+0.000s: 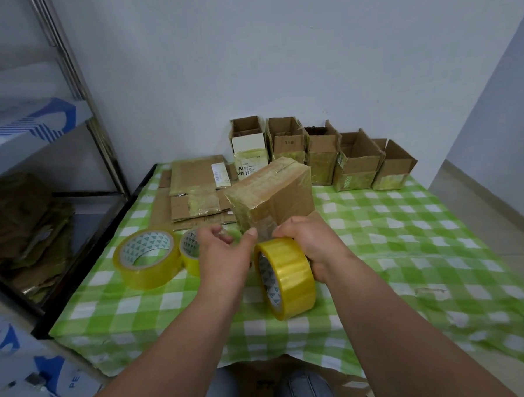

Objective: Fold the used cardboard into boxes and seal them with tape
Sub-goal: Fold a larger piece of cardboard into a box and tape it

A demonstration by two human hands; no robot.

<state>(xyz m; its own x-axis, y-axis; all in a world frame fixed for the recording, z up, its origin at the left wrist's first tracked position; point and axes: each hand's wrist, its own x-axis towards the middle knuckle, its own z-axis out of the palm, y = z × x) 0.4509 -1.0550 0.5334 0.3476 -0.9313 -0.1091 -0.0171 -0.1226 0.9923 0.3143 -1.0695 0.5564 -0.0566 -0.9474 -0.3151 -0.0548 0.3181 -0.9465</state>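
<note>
Yellow tape roll (286, 277) gripped in my right hand (313, 244), fingers curled round its far side, roll standing on edge just above the tablecloth (408, 239). My left hand (224, 255) is beside it, thumb and fingers pinching what looks like the clear free end of the tape near the box; the strip itself is too transparent to be sure. Both hands sit at the near face of the closed cardboard box (271, 198), which is tilted, wrapped in glossy tape, mid-table. Left of my hands two more tape rolls (150, 257) lie on the green-and-white checked cloth, touching each other, the smaller one partly hidden by my left hand. Behind them flattened cardboard (193, 189) lies in a loose pile. Along the back wall a row of open boxes (322, 152) stands upright side by side. Far left, a metal shelf (66, 87) holds more flattened cardboard on its lower level.
</note>
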